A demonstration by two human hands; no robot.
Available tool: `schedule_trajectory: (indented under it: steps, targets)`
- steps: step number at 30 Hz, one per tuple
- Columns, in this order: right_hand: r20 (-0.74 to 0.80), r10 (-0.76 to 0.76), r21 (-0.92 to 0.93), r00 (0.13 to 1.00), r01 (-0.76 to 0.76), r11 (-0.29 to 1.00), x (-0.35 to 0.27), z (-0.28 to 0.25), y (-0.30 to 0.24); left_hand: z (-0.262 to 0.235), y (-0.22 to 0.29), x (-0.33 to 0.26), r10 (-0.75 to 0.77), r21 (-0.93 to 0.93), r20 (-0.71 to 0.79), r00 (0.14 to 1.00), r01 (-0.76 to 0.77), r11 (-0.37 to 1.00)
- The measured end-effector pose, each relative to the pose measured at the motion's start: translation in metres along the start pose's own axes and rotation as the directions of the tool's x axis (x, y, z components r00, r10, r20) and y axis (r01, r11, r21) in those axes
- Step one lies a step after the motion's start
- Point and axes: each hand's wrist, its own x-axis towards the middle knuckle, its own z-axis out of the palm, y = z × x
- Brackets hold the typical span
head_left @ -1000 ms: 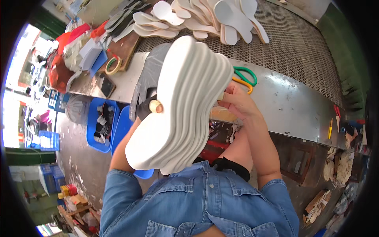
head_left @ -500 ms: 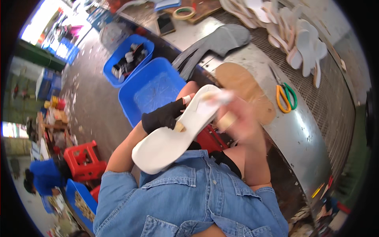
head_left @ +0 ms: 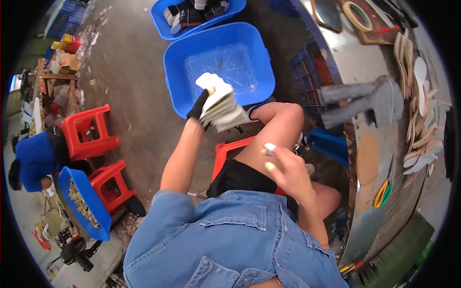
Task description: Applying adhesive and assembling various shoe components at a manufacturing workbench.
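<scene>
A white shoe sole [head_left: 218, 103], smeared by motion, is gripped in my left hand [head_left: 198, 108], which wears a black fingerless glove. My left arm stretches forward, holding the sole over the near rim of a large blue tub [head_left: 172, 81]. My right hand [head_left: 290, 175] hovers over my thigh, apart from the sole. Its fingers are loosely bent and apart with nothing between them, and pale tape wraps some fingertips.
On my right, a metal workbench [head_left: 362, 201] carries grey material [head_left: 384, 103], a brown sole-shaped sheet [head_left: 367, 156], scissors [head_left: 382, 193] and several white soles [head_left: 420, 81]. Red stools [head_left: 91, 129] and a person in blue [head_left: 41, 156] are at left. Another blue bin [head_left: 165, 29] holds dark items.
My left hand has carried the sole from my lap forward to the tub. My right hand has come off the sole and drawn back. The view has swung left.
</scene>
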Motion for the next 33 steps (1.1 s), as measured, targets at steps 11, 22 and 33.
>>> schedule_trajectory:
  steps: [11, 22, 33]
  targets:
    - [0.031, 0.848, 0.309, 0.529, -0.812, 0.495, -0.081, -0.03, 0.128, -0.145, -0.111, 0.323, -0.469, -0.299, -0.393, 0.791, 0.373, 0.878]
    - [0.056, 0.981, 0.322, 0.184, -0.933, 0.157, -0.161, -0.01, 0.152, -0.081, -0.161, 0.394, -0.408, -0.027, -0.779, 0.476, 0.625, 0.78]
    - [0.289, 0.775, 0.469, 0.562, -0.789, 0.396, -0.115, -0.043, 0.071, -0.09, -0.115, 0.294, -0.167, 0.403, -0.557, 0.814, 0.44, 0.802]
